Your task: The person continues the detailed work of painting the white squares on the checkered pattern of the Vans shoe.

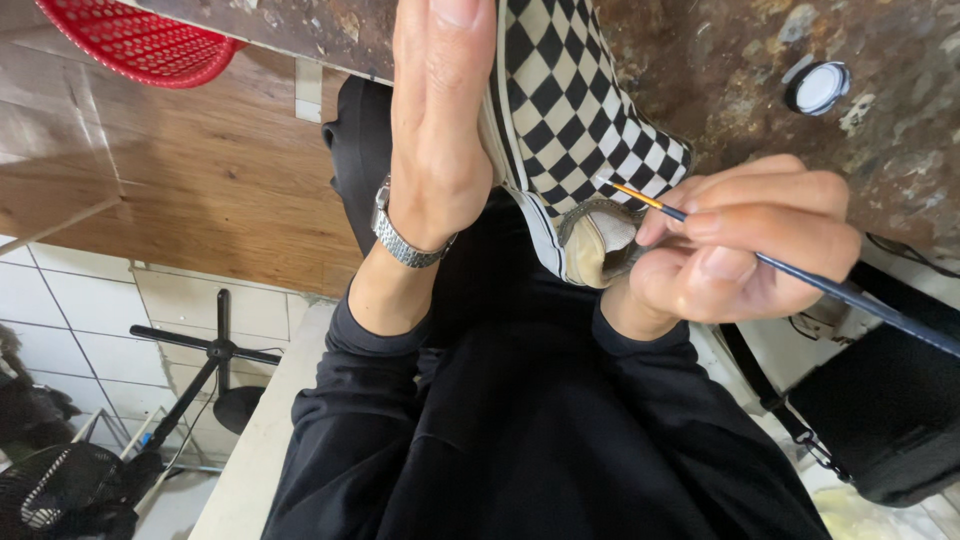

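A black-and-white checkered slip-on shoe (590, 130) is held up in front of me, heel end toward my lap. My left hand (440, 110) lies flat against its left side, fingers pointing up, with a metal watch on the wrist. My right hand (745, 245) pinches a thin dark-handled paintbrush (800, 275) like a pen. The brush's fine tip touches the checkered cloth just above the heel opening.
A stained, rusty brown worktop (800, 40) fills the upper right, with a small round open jar of white paint (818, 87) on it. A red mesh basket (140, 40) is at the top left. A black bag (890, 410) sits at right, a stand and a fan (70, 490) at lower left.
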